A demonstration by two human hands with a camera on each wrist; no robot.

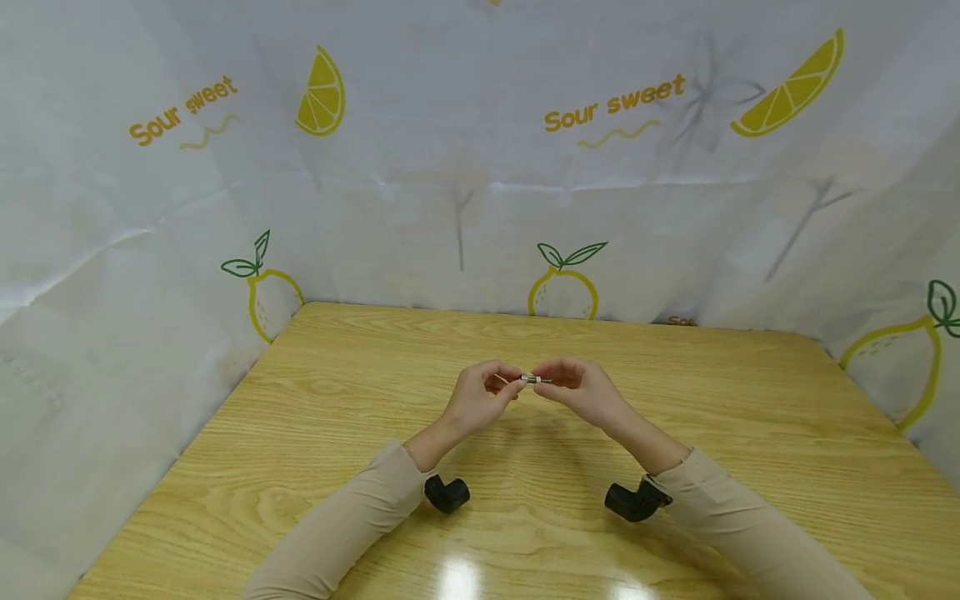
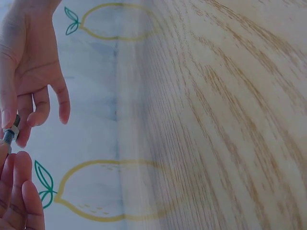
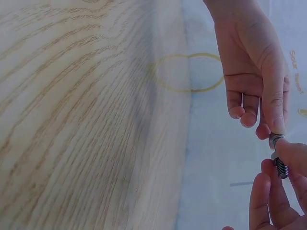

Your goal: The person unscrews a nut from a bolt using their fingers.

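Observation:
In the head view, a small metal bolt [image 1: 527, 379] lies roughly level between both hands, raised over the table. My left hand [image 1: 480, 398] pinches its head end between thumb and fingertips. A nut [image 3: 275, 155] sits partway along the bolt, and the threaded end [image 3: 283, 170] sticks out past it. The thumb and fingers of my right hand [image 1: 587, 392] pinch around this nut. The left wrist view shows the threads [image 2: 8, 136] between the two hands' fingertips. The remaining fingers of both hands are bent loosely, away from the bolt.
A wood-grain table [image 1: 337, 392] spreads under both arms. Behind and beside it hangs a pale lemon-print cloth [image 1: 390, 225]. Black wrist mounts [image 1: 447, 495] show below both beige sleeves [image 1: 360, 517], near the tabletop.

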